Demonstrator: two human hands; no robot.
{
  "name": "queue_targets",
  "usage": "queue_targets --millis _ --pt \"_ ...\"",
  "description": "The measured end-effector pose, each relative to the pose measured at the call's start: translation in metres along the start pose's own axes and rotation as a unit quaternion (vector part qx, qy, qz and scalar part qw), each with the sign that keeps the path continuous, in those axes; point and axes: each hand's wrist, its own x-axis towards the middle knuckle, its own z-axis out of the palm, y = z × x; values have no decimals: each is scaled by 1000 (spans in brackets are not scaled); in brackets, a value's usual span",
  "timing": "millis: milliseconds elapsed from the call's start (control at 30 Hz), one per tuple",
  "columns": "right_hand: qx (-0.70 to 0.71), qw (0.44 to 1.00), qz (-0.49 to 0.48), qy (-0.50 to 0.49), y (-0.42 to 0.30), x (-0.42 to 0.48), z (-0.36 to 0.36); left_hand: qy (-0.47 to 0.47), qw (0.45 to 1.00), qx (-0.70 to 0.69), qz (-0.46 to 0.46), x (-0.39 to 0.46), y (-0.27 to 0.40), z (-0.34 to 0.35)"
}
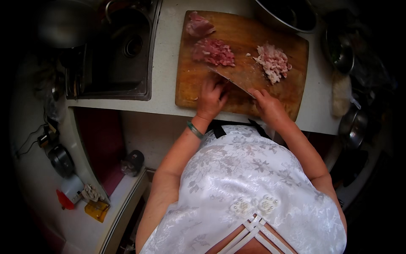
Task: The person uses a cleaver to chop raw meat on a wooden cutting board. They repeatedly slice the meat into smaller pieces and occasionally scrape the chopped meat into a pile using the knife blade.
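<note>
A knife (234,82) is in my right hand (270,107), its thin blade slanting up and left across the wooden cutting board (241,28). My left hand (210,101) is over the board's near left part, fingers bent and close to the blade. Whether those fingers hold anything is hidden. Just beyond the blade's tip lies a heap of diced red meat (215,52). A larger pink piece of meat (199,24) rests behind it at the far left corner. Paler, fatty chopped meat (273,63) is piled on the right side of the board.
Left of the board, a dark sink (117,73) is set into the white countertop (168,60). A large metal bowl (285,16) stands at the board's far right edge. Further right are a metal basin (341,50) and a metal pot (353,127).
</note>
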Motion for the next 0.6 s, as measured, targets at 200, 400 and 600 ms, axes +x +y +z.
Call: queue_targets --millis 200,400,600 --pt "-3 1000 -26 -6 -21 3 -16 22 1000 -7 12 5 4 -1" --pt "-58 996 -35 -57 -23 13 -17 16 999 21 31 3 -7 12" --pt "-71 992 -12 -107 -17 8 -25 6 1000 2 11 1 -8 12"
